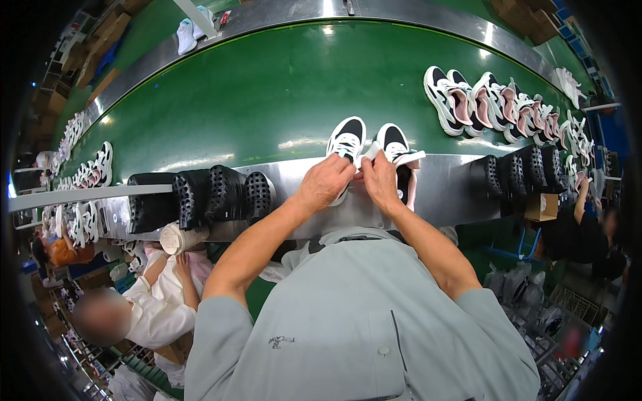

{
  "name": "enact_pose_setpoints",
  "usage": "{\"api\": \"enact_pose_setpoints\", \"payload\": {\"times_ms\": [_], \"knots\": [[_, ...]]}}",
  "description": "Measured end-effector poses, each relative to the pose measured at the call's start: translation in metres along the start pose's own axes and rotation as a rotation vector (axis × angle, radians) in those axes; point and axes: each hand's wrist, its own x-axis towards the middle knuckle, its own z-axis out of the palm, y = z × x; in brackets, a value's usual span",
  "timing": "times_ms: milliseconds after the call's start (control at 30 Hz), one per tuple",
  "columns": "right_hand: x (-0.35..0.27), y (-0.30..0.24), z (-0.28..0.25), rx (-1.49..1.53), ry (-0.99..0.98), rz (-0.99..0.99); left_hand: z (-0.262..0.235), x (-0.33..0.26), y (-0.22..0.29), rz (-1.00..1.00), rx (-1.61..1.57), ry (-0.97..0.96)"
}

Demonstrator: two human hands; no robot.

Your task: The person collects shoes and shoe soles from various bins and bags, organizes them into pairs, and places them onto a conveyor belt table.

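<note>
Gripping a small white paper piece (pixel 370 153) between them, the left hand (pixel 326 182) and right hand (pixel 379 180) meet with fingers pinched narrow over a pair of black-and-white sneakers (pixel 348 138) at the near steel edge (pixel 294 175) of the green conveyor belt (pixel 267 93). A row of black perforated shoe lasts (pixel 200 197) stands to the left; more pink-lined sneakers (pixel 495 103) lie to the right

A pair of black-and-white sneakers (pixel 371 144) is handled by left hand (pixel 326 182) and right hand (pixel 380 180), apparently gripping white paper (pixel 370 154), at a green conveyor belt (pixel 267 93).
</note>
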Motion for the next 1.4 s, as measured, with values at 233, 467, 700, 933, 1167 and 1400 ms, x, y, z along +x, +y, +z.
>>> {"api": "enact_pose_setpoints", "payload": {"times_ms": [233, 467, 700, 933, 1167, 1400], "knots": [[-0.003, -0.011, -0.004, -0.232, 0.022, -0.078, -0.003, 0.017, -0.002, 0.07, 0.201, -0.12], [0.013, -0.012, -0.018, -0.092, -0.229, -0.007, -0.023, 0.001, 0.02, -0.208, 0.026, -0.048], [0.01, -0.031, -0.029, 0.015, -0.644, 0.152, -0.004, -0.037, 0.006, -1.67, -0.87, -0.389], [0.008, -0.064, -0.057, 0.002, -0.759, -0.217, -0.026, -0.034, 0.042, -1.702, -0.94, 0.149], [0.002, -0.101, -0.075, 0.222, -0.773, -0.033, -0.075, -0.035, 0.049, -1.079, -0.143, 0.227], [0.003, -0.122, -0.076, 0.142, -0.772, -0.103, -0.116, -0.008, 0.054, -0.885, -0.176, 0.215]]}}
